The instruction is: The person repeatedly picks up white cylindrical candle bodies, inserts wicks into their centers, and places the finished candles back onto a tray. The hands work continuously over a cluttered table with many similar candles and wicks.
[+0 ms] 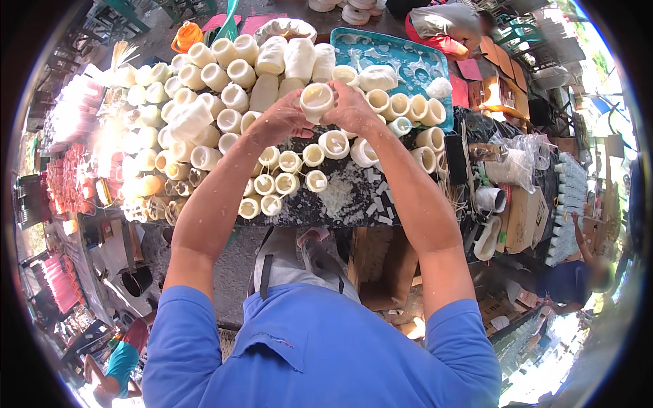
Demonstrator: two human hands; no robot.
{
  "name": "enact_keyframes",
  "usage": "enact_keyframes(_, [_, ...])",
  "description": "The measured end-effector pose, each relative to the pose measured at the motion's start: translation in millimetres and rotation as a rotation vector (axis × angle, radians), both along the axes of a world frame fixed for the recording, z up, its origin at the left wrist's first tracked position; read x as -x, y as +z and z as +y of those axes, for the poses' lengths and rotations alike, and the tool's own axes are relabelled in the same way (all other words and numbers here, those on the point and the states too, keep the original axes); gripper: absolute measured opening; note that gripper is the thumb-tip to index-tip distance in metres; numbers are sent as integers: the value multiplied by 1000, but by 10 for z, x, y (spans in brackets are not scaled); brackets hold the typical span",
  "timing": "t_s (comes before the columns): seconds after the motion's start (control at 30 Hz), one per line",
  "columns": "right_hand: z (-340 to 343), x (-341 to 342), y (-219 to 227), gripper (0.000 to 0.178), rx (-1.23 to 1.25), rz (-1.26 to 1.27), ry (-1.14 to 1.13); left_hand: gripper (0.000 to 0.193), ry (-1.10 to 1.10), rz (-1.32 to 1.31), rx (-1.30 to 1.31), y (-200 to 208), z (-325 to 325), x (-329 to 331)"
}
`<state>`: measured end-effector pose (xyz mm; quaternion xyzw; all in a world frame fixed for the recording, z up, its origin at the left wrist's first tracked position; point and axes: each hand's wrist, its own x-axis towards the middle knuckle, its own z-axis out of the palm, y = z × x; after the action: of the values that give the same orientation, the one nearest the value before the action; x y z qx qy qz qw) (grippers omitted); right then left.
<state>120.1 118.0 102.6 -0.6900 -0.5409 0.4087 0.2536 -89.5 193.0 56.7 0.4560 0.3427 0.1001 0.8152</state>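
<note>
Above the far part of the dark work table, a cream, cup-shaped wax candle (317, 100) is held with its hollow top facing me. My left hand (284, 117) is closed round its left side, and my right hand (349, 109) grips its right side. Just nearer to me stand several smaller cream wax cups (290, 162), some with thin wicks lying across them. Larger hollow wax cups (235, 97) are crowded together on the left. More wax cups (399, 105) are grouped to the right of my right hand.
A turquoise tray (428, 62) streaked with white wax lies at the far right. White wax crumbs and small pieces (381, 197) are scattered along the table's near edge. Plastic bags (513, 166) and cardboard boxes (527, 217) sit at right. Another person (442, 30) bends beyond the tray.
</note>
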Motion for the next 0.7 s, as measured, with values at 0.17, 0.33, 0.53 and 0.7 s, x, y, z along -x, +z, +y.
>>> enact_keyframes(0.17, [128,36,-579,77,174,-189,44,62,-92,123,97,-702,203,-152])
enact_keyframes(0.33, [172,62,-738,74,192,-211,36,59,-183,183,111,-841,331,-258])
enact_keyframes(0.53, [217,54,-534,77,252,-263,73,70,-204,106,111,-824,300,-269])
enact_keyframes(0.7, [215,-8,-302,64,172,-390,67,89,-179,263,-76,-778,154,-319])
